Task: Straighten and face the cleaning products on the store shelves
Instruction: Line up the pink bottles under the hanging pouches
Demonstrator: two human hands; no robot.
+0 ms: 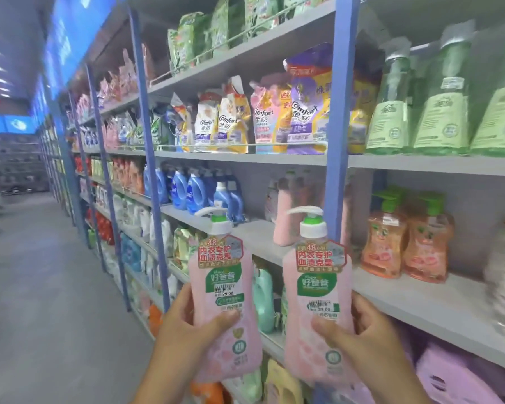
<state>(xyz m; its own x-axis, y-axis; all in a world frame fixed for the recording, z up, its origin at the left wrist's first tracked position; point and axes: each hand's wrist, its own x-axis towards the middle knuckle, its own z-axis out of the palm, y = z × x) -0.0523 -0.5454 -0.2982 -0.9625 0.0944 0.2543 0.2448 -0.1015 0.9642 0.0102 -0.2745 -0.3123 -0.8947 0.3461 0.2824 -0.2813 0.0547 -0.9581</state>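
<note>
Long blue-framed shelves (341,158) stacked with bags and bottles, running down the aisle. Held up in front, off the shelf, label side out and upright: two pink pump bottles. Left bottle (222,298) gripped low by the left hand (184,325), thumb across the front. Right bottle (315,304) gripped likewise by the right hand (362,339), fingers curled round it.

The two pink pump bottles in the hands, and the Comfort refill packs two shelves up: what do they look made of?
Left pink pump bottle and right pink pump bottle: probably translucent plastic, smooth, with glossy printed labels; the pink liquid tints the walls. White pump heads look like opaque plastic. Comfort refill packs: likely soft plastic film, glossy; they crease and slump.
</note>
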